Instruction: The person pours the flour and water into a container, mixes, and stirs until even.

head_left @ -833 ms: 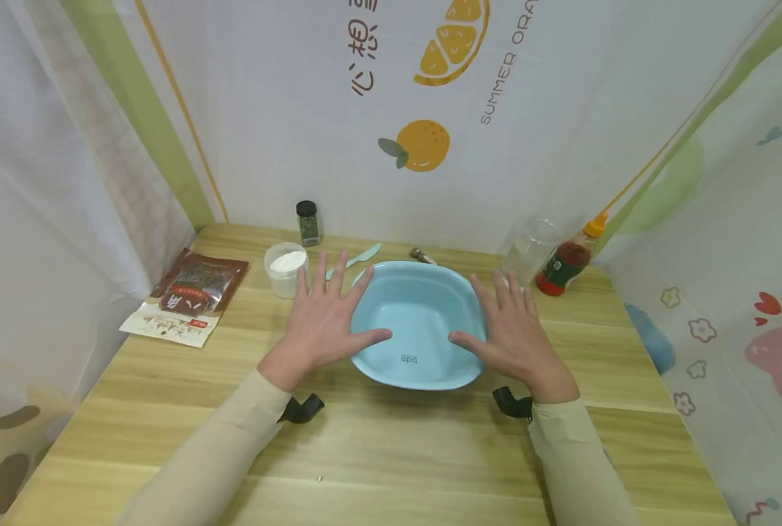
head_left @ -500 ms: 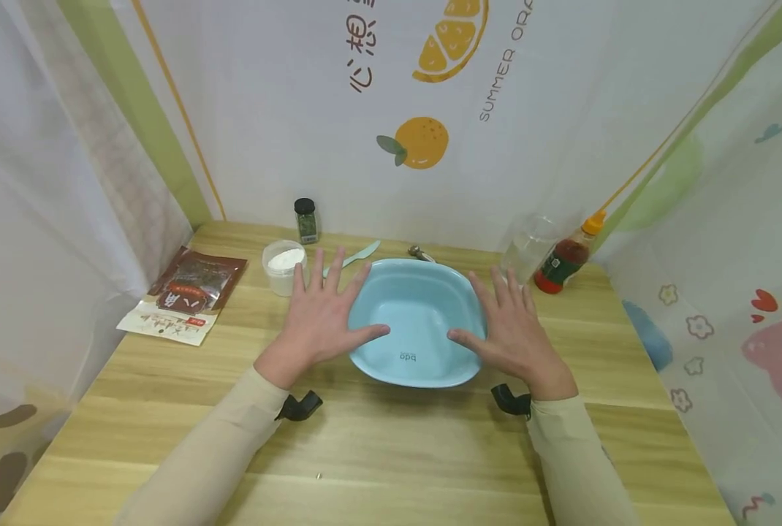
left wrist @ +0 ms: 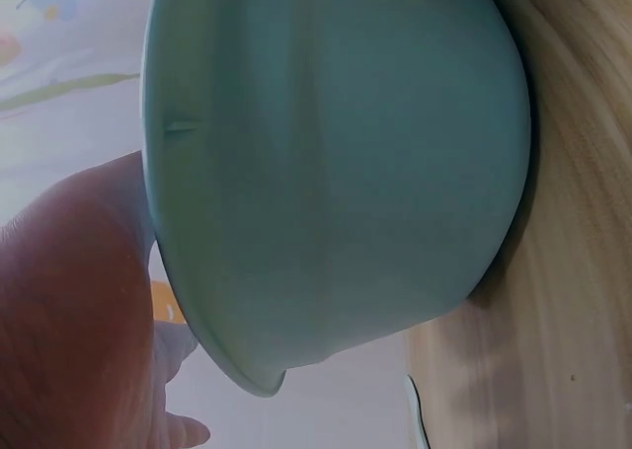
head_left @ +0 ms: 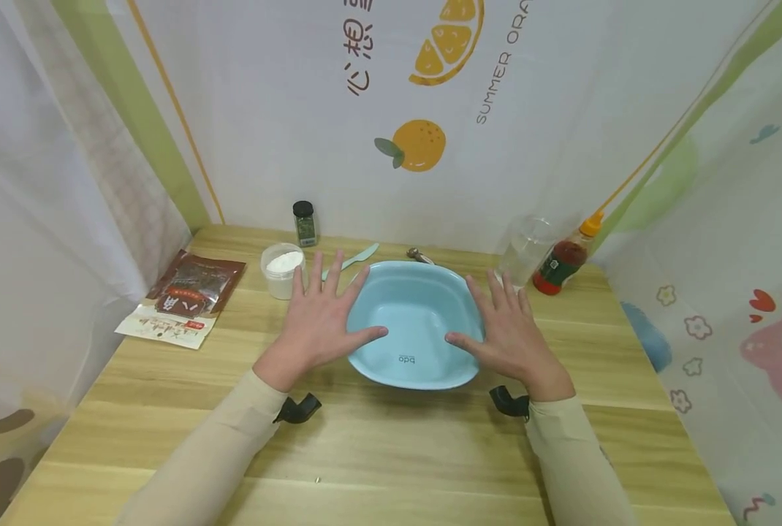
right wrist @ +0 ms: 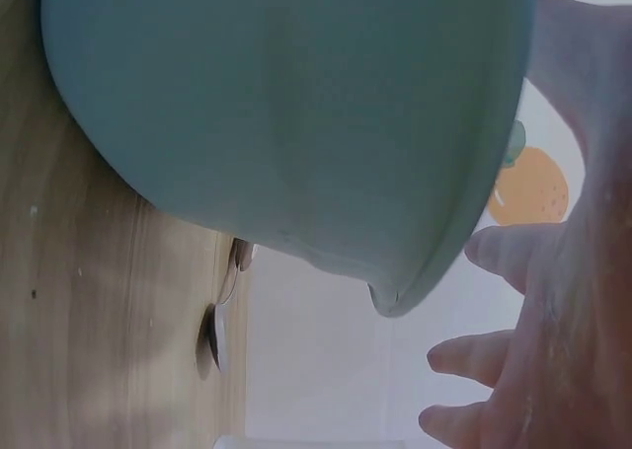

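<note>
Light-blue, rounded plastic basin [head_left: 417, 318] sits on the pale wooden table [head_left: 391, 453]; our bare left hand [head_left: 317, 323] and right hand [head_left: 512, 332] flank it, fingers spread wide, gripping nothing, rim contact hard to tell. Equal pressure from both sides, we judge, steadies it best.

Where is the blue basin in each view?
Head: blue basin, just below centre.
Left wrist: basin, upper middle, cut by top edge.
Right wrist: basin, upper left to middle, same cut.
Shared landmark: wooden tabletop; low in head, right in left wrist, left in right wrist.
</note>
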### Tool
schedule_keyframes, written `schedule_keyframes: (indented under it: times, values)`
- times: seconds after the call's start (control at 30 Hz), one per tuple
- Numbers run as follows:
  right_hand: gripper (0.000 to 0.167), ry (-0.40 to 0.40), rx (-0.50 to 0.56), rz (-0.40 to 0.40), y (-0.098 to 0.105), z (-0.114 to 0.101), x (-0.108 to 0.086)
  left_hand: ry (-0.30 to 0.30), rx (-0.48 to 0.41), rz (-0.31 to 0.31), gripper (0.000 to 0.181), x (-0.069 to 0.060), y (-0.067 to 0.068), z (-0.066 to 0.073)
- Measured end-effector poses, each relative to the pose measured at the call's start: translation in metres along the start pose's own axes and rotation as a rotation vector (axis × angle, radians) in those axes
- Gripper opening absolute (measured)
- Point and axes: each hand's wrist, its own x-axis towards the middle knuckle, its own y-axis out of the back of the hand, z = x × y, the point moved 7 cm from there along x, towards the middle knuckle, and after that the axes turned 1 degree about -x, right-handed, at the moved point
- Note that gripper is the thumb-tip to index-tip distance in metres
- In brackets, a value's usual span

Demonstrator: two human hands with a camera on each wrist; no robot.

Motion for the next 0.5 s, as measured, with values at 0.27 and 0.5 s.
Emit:
schedule_keyframes:
  times: [0.27, 0.5]
  values:
    - [0.109, 0.004, 0.04, -0.028, -0.0024, 0.0018, 0.002, -0.013, -0.005, 0.024, 0.112, -0.0006, 0.003, -0.0025]
    - [0.108, 0.023, 0.125, -0.042, -0.0064, 0.0076, 0.0035, -0.02, -0.026, 0.034, 0.113, 0.0013, 0.0042, -0.0068]
